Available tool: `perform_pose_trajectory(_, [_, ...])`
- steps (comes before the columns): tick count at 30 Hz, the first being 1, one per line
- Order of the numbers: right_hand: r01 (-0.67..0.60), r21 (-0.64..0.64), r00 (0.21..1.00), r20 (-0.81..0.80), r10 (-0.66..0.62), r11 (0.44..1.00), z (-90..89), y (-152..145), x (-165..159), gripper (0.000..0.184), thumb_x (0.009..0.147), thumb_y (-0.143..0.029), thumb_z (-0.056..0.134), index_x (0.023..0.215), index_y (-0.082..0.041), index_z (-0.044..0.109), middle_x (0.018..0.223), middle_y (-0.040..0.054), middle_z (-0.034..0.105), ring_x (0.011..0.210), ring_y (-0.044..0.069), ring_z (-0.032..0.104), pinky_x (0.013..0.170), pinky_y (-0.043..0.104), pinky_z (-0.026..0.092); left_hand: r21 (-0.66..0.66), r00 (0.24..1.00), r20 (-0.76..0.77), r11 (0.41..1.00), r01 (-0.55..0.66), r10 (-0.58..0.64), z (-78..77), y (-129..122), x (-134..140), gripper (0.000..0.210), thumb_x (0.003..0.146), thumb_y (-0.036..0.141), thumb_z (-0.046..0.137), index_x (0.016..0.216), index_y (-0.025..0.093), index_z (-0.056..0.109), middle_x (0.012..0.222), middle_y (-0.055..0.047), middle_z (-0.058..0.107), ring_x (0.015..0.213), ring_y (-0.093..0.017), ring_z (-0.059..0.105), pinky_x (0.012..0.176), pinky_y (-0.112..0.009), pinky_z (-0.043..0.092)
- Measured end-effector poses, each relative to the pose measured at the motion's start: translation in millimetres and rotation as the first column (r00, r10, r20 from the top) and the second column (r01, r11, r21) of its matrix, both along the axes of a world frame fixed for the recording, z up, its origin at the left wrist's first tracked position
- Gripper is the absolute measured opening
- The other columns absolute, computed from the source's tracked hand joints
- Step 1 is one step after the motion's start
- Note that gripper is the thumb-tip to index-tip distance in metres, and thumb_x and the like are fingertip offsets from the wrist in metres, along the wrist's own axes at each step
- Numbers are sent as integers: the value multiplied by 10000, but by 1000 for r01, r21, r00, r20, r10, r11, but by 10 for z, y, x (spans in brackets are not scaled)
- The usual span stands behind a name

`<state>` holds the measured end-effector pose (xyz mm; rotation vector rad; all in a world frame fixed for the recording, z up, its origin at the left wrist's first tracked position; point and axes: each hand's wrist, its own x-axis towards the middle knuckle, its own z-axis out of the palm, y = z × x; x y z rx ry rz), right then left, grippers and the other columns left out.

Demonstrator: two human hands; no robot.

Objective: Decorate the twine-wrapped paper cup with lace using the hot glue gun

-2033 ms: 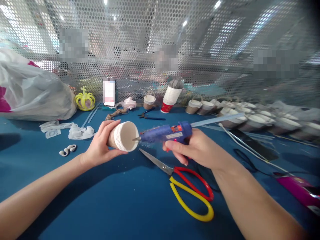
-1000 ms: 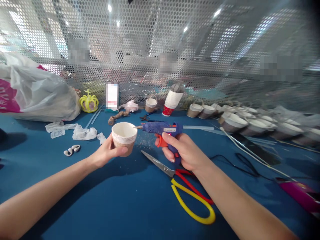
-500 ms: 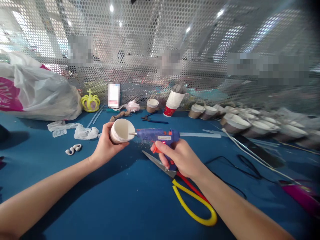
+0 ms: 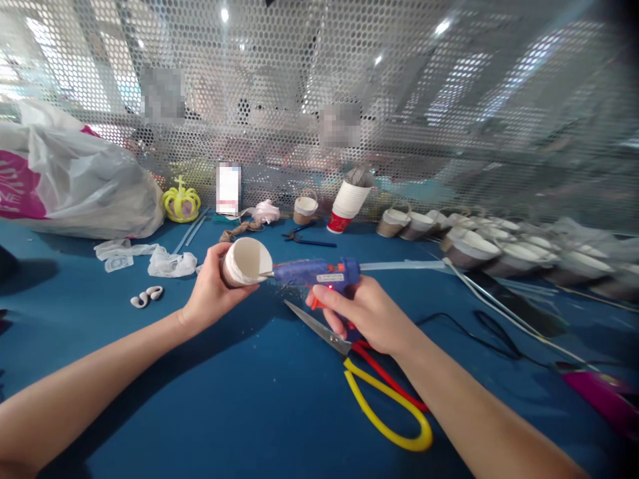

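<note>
The left hand hides part of the white-rimmed cup.

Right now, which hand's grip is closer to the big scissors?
Right. The right grip is just above the scissors; the left grip is farther away, left of them.

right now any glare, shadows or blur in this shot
Head view: lights glare through the perforated screen; head view: a soft shadow falls on the blue table below the left hand; head view: the held cup and glue gun look fairly clear, but the far-right cups look smeared.
</note>
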<state>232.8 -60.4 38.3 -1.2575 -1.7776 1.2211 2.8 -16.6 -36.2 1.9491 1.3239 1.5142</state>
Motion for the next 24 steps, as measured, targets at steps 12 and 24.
perform_pose_trajectory(12, [431,-140,893,-77,-444,891,-254,687,410,126,787,-239,611,767,-118,582,684,13,598,564,86,541,510,212,439,-270,974,-34,940,208,-225,-206,-17,97,666,598,306,737,1160,160,410,1179,-123,532,1116,-259,506,985,-417,369])
perform_pose_trajectory(24, [419,-49,795,501,-341,907,-547,1105,447,304,877,-307,519,1139,-154,536,1138,81,566,949,200,584,790,400,497,-362,972,-3,907,217,-233,-203,285,109,647,607,335,718,1154,188,404,1175,-108,584,1106,-261,543,946,-424,412])
